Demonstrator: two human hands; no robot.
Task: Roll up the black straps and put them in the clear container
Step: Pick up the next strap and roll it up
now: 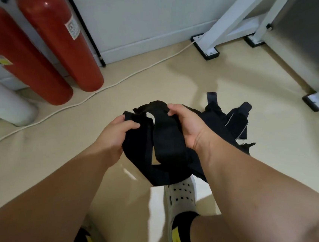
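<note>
left grip (117, 138), right grip (189, 126) clutch black straps (166, 137) | floor (151, 82) ahead runs between red cylinders (60, 52), table legs (223, 23)

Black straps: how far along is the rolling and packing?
Early. Nothing looks finished: no rolled strap and no clear container is in view. In hand: the left hand and right hand grip a loose black strap, not yet rolled. Left: rolling it, plus the heap of black straps on the floor behind.
</note>
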